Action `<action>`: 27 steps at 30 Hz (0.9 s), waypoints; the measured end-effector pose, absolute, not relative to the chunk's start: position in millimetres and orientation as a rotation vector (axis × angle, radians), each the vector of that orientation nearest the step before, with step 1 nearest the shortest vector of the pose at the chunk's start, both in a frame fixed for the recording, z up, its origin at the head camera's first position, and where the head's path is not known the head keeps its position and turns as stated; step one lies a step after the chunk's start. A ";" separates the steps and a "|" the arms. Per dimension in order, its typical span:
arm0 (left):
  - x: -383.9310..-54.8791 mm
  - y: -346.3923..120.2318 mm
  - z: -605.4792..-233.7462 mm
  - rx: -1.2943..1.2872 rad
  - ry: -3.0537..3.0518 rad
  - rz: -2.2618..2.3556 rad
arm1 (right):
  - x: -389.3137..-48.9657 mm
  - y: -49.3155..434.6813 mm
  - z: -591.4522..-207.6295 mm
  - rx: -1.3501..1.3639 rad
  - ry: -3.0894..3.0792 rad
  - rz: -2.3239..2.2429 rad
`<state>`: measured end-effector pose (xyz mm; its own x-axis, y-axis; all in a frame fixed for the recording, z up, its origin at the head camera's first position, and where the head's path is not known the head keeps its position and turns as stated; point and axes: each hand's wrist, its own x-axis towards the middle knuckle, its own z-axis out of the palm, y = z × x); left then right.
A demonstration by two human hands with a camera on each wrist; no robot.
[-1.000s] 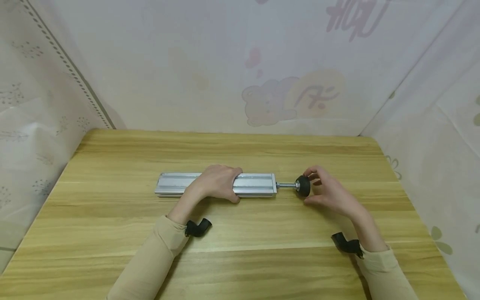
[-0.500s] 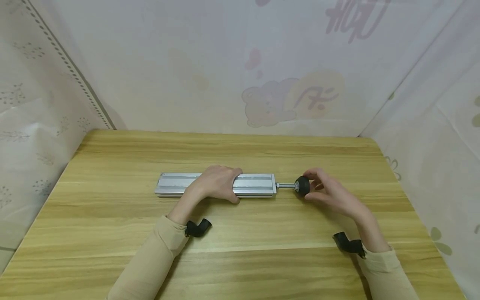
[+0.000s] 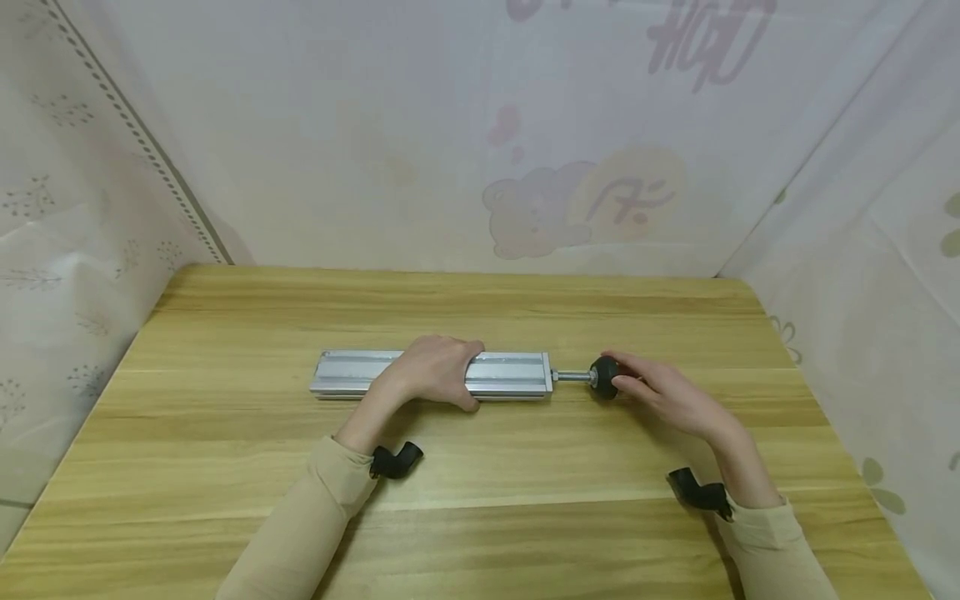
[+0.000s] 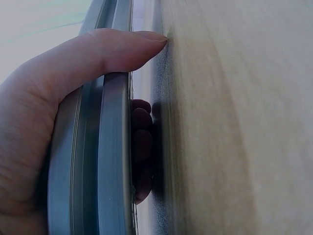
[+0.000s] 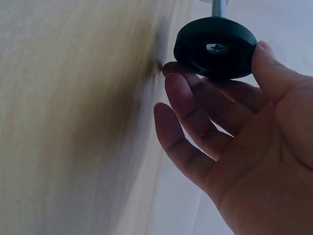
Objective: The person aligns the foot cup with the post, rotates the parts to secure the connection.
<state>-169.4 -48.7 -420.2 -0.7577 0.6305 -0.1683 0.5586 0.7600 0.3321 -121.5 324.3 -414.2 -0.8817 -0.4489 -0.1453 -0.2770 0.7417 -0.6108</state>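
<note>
A silver aluminium extrusion profile (image 3: 510,373) lies lengthwise across the wooden table, its right end capped by a plate. A threaded rod (image 3: 573,376) with a nut sticks out of that end and carries a round black levelling foot (image 3: 604,377). My left hand (image 3: 433,368) grips the profile from above near its middle; in the left wrist view, the thumb (image 4: 117,51) lies across the near side and fingertips show beyond its lower edge. My right hand (image 3: 671,398) pinches the foot's rim between thumb and fingers. The right wrist view shows the foot's underside (image 5: 215,48) with a cross-head screw.
The wood-grain tabletop (image 3: 480,500) extends around the profile. A pale printed cloth (image 3: 360,167) hangs behind the table and along both sides. Black curved wrist mounts (image 3: 397,460) stick out at both cuffs.
My right thumb and fingers have shifted round the foot's rim, with the thumb now higher against it. My left hand and the profile stay in place; the head view has tilted slightly.
</note>
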 end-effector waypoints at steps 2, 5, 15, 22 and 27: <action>-169.4 -48.6 -420.4 0.925 2.687 0.382 | -121.2 324.3 -414.5 -0.561 2.664 -0.863; -169.1 -48.4 -420.3 0.923 2.686 0.381 | -120.7 323.7 -414.2 -0.531 2.650 -0.913; -168.8 -48.8 -418.8 0.932 2.694 0.388 | -121.4 314.5 -415.0 -0.550 2.741 -1.003; -169.1 -48.8 -419.1 0.929 2.687 0.386 | -120.8 316.1 -415.5 -0.550 2.732 -1.013; -169.5 -48.7 -420.9 0.920 2.686 0.399 | -120.3 320.8 -414.2 -0.597 2.702 -1.006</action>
